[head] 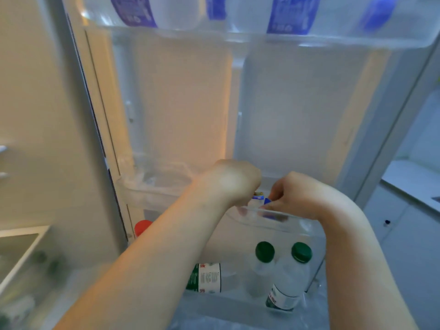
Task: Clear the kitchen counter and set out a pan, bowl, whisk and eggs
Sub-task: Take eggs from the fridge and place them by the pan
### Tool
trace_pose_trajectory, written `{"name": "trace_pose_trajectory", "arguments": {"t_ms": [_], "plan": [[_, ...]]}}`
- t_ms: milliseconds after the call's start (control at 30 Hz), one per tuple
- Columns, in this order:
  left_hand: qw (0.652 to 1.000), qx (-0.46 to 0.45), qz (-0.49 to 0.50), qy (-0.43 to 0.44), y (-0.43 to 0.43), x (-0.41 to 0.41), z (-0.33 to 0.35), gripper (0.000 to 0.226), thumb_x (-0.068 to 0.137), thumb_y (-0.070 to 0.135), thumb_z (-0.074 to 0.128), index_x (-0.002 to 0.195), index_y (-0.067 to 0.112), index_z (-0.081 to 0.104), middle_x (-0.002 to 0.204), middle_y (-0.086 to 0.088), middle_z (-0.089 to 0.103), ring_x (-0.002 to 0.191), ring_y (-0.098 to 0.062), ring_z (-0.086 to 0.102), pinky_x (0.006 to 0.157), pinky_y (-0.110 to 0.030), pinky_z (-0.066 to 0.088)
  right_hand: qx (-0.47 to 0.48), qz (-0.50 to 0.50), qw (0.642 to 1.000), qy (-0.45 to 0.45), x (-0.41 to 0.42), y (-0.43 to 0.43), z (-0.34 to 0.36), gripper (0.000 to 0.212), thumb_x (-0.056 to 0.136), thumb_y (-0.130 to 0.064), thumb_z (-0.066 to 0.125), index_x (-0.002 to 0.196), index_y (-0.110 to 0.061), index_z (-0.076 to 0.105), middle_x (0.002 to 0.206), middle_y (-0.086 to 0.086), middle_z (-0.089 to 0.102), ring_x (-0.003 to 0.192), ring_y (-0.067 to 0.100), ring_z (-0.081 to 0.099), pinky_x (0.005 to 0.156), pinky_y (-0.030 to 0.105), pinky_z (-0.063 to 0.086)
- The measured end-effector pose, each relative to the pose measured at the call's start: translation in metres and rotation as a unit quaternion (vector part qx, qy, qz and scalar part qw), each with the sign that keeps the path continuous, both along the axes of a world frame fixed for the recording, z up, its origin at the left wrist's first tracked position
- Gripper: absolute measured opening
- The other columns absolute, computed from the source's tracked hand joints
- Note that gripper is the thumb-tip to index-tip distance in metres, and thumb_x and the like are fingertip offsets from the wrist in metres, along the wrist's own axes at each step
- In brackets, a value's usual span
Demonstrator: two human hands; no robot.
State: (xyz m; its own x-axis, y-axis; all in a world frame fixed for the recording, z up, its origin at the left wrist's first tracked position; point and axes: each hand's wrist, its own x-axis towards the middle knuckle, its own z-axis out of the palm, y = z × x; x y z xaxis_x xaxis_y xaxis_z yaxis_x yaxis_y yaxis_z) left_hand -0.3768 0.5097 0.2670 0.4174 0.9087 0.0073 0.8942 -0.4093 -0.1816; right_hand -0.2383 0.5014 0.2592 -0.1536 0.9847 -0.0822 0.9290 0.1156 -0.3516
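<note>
Both my hands reach into the middle shelf of an open fridge door. My left hand curls over a small item with a blue and white label, most of which is hidden by my fingers. My right hand pinches a small blue piece right beside it. The frame is blurred, so I cannot tell what the items are. No pan, bowl, whisk or eggs are in view.
The bottom door shelf holds clear bottles with green caps and a red cap. Big bottles with blue labels fill the top shelf. The fridge interior lies left, a white counter far right.
</note>
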Motion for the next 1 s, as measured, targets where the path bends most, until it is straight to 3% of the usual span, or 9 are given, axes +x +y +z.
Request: {"name": "trace_pose_trajectory", "arguments": {"t_ms": [167, 333, 433, 533, 667, 767, 900, 1000], "plan": [[1.000, 0.024, 0.003, -0.017, 0.002, 0.001, -0.005, 0.035, 0.084, 0.013, 0.065, 0.118, 0.019, 0.062, 0.110, -0.001, 0.065, 0.095, -0.024, 0.061, 0.067, -0.027, 0.037, 0.010, -0.004, 1.000, -0.001, 0.000, -0.001, -0.001, 0.028, 0.073, -0.041, 0.075, 0.066, -0.018, 0.062, 0.064, -0.001, 0.061, 0.058, 0.012, 0.046, 0.052, 0.025, 0.035], [0.998, 0.046, 0.001, -0.031, 0.000, -0.001, -0.007, 0.023, 0.087, 0.013, 0.058, 0.108, 0.019, 0.066, 0.068, 0.004, 0.046, 0.068, -0.021, 0.049, 0.058, -0.025, 0.033, 0.019, 0.004, 1.000, 0.003, 0.002, 0.000, -0.002, 0.030, 0.076, -0.043, 0.075, 0.072, -0.024, 0.051, 0.072, -0.002, 0.056, 0.061, 0.011, 0.047, 0.056, 0.026, 0.038], [0.998, 0.042, 0.006, -0.056, -0.001, -0.002, -0.006, 0.011, 0.089, 0.012, 0.055, 0.086, 0.019, 0.064, 0.062, 0.003, 0.044, 0.057, -0.017, 0.044, 0.049, -0.024, 0.027, 0.015, -0.009, 0.999, 0.039, 0.004, 0.001, -0.003, 0.032, 0.076, -0.040, 0.076, 0.073, -0.020, 0.052, 0.066, -0.001, 0.055, 0.052, 0.014, 0.049, 0.050, 0.024, 0.038], [0.994, 0.042, 0.000, -0.101, -0.002, -0.005, -0.006, 0.027, 0.091, 0.014, 0.048, 0.065, 0.020, 0.044, 0.061, 0.001, 0.042, 0.056, -0.019, 0.040, 0.047, -0.026, 0.025, 0.012, -0.028, 0.997, 0.069, 0.005, 0.003, -0.003, 0.035, 0.075, -0.039, 0.077, 0.073, -0.018, 0.050, 0.064, 0.000, 0.054, 0.047, 0.016, 0.050, 0.048, 0.024, 0.039], [0.986, 0.037, -0.013, -0.159, -0.004, -0.012, -0.007, 0.021, 0.091, 0.021, 0.046, 0.071, 0.016, 0.047, 0.064, 0.001, 0.044, 0.065, -0.023, 0.042, 0.048, -0.027, 0.027, 0.018, -0.033, 0.997, 0.065, 0.004, 0.004, -0.003, 0.036, 0.074, -0.039, 0.078, 0.079, -0.015, 0.051, 0.065, 0.001, 0.054, 0.043, 0.015, 0.049, 0.047, 0.024, 0.038], [0.978, 0.040, -0.012, -0.203, -0.006, -0.013, -0.009, 0.023, 0.088, 0.023, 0.047, 0.066, 0.018, 0.045, 0.066, 0.000, 0.047, 0.067, -0.023, 0.043, 0.051, -0.029, 0.030, 0.049, -0.033, 0.996, 0.071, 0.004, 0.006, -0.005, 0.038, 0.071, -0.036, 0.080, 0.088, -0.014, 0.055, 0.073, 0.001, 0.055, 0.051, 0.015, 0.050, 0.048, 0.025, 0.039], [0.961, 0.036, -0.021, -0.272, -0.006, -0.017, -0.011, 0.020, 0.088, 0.027, 0.049, 0.076, 0.014, 0.057, 0.074, -0.004, 0.059, 0.072, -0.025, 0.053, 0.061, -0.035, 0.042, 0.104, -0.039, 0.981, 0.159, 0.001, 0.010, -0.007, 0.033, 0.070, -0.029, 0.082, 0.091, -0.022, 0.058, 0.091, 0.003, 0.064, 0.061, 0.014, 0.051, 0.056, 0.028, 0.043], [0.929, 0.017, -0.024, -0.369, -0.005, -0.029, -0.010, 0.015, 0.087, 0.022, 0.052, 0.081, 0.012, 0.062, 0.077, -0.005, 0.062, 0.075, -0.023, 0.055, 0.067, -0.035, 0.045, 0.152, -0.019, 0.968, 0.200, -0.002, 0.007, -0.006, 0.020, 0.072, -0.025, 0.079, 0.082, -0.023, 0.062, 0.080, 0.003, 0.063, 0.061, 0.015, 0.050, 0.053, 0.026, 0.038]]}}
